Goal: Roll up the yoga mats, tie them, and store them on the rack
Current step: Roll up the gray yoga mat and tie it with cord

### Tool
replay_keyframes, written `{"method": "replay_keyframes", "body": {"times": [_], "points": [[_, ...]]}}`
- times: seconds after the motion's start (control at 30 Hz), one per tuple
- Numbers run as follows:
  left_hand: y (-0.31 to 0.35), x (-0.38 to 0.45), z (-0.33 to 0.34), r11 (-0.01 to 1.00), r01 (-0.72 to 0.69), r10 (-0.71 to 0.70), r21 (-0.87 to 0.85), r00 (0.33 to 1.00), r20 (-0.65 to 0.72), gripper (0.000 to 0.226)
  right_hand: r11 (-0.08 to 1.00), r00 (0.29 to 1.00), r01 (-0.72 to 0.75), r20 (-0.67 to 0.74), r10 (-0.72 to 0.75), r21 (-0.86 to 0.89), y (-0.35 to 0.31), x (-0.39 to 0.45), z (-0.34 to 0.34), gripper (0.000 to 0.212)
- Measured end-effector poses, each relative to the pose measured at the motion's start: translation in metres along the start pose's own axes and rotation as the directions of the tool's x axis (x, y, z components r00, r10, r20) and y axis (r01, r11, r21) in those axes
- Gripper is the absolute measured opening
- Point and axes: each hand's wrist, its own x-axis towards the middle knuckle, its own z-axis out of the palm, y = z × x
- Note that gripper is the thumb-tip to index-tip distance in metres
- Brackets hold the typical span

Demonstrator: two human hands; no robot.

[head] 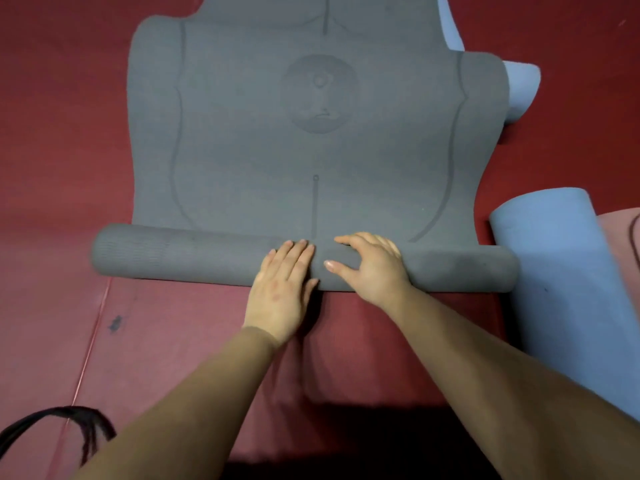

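Note:
A grey yoga mat [311, 150] with printed lines and a round emblem lies spread out ahead of me on the red floor. Its near end is rolled into a thick tube [173, 254] that runs left to right. My left hand [280, 289] lies flat on the middle of the roll with straight fingers. My right hand [370, 265] rests on the roll beside it, fingers spread and arched over the top. No strap or rack is in view.
A light blue mat [561, 271] lies partly rolled at the right, with more blue [519, 88] farther back right. A pink mat edge [620, 230] shows at the far right. Red floor padding [69, 168] surrounds everything.

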Motion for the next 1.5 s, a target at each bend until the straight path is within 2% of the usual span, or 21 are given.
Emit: {"method": "replay_keyframes", "body": {"times": [0.07,0.13,0.2,0.33,0.4,0.47,0.57,0.63,0.7,0.87,0.93,1.13,1.27,1.4,1.5], "points": [[-0.003,0.014,0.001,1.0,0.007,-0.007,-0.007,1.0,0.016,0.048,0.999,0.988,-0.001,-0.156,-0.005,-0.038,0.002,-0.012,0.006,0.05],[-0.01,0.033,-0.005,1.0,-0.02,0.021,-0.006,0.997,0.069,0.051,0.998,0.97,0.022,-0.241,-0.037,-0.063,0.002,-0.029,0.015,0.05],[-0.012,0.048,-0.011,1.0,-0.029,0.029,-0.004,0.99,0.135,0.058,0.998,0.98,0.038,-0.194,-0.049,-0.059,0.008,-0.018,0.014,0.054],[-0.005,0.051,-0.008,0.997,-0.018,0.013,0.07,0.998,0.067,0.053,1.0,1.0,-0.006,0.024,0.006,0.022,0.013,0.032,-0.008,0.054],[-0.006,0.054,-0.004,0.997,-0.013,0.012,0.074,1.0,0.023,0.053,1.0,0.997,0.02,-0.07,-0.021,-0.015,0.014,0.029,-0.007,0.051],[-0.007,0.067,-0.009,0.999,0.009,-0.013,0.045,0.996,0.083,0.061,0.995,0.979,0.038,-0.197,-0.055,-0.087,0.014,0.011,0.005,0.053],[-0.014,0.096,-0.016,0.998,0.005,-0.014,0.068,0.992,0.124,0.066,0.995,0.977,0.015,-0.209,-0.034,-0.094,0.018,0.022,0.009,0.061],[-0.019,0.099,-0.014,0.994,-0.015,0.005,0.105,0.995,0.098,0.069,0.999,0.987,-0.002,-0.159,-0.006,-0.053,0.02,0.045,-0.002,0.06],[-0.022,0.092,-0.009,0.992,-0.028,0.023,0.124,0.999,0.044,0.079,1.0,0.999,-0.009,-0.044,0.008,-0.027,0.021,0.058,-0.011,0.058],[-0.03,0.111,-0.02,0.988,-0.083,0.054,0.133,0.976,0.209,0.093,0.992,0.995,0.016,0.101,-0.003,-0.123,0.023,0.061,-0.016,0.082],[-0.029,0.117,-0.025,0.99,-0.072,0.037,0.123,0.963,0.265,0.09,0.99,0.994,0.001,0.11,0.014,-0.141,0.021,0.063,-0.019,0.08],[-0.016,0.109,-0.033,0.991,-0.018,-0.018,0.129,0.963,0.269,0.074,0.988,0.989,-0.058,0.13,0.077,-0.146,0.015,0.056,-0.025,0.067],[-0.006,0.083,-0.039,0.991,0.026,-0.068,0.13,0.94,0.334,0.071,0.987,0.971,-0.095,0.205,0.12,-0.13,0.011,0.033,-0.03,0.065],[0.006,0.04,-0.045,0.992,0.067,-0.109,0.11,0.89,0.442,0.066,0.981,0.92,-0.132,0.35,0.174,-0.142,-0.001,-0.01,-0.037,0.069],[0.019,-0.006,-0.045,0.992,0.096,-0.123,0.081,0.864,0.487,0.064,0.977,0.893,-0.164,0.401,0.205,-0.135,-0.011,-0.054,-0.039,0.069]]}}
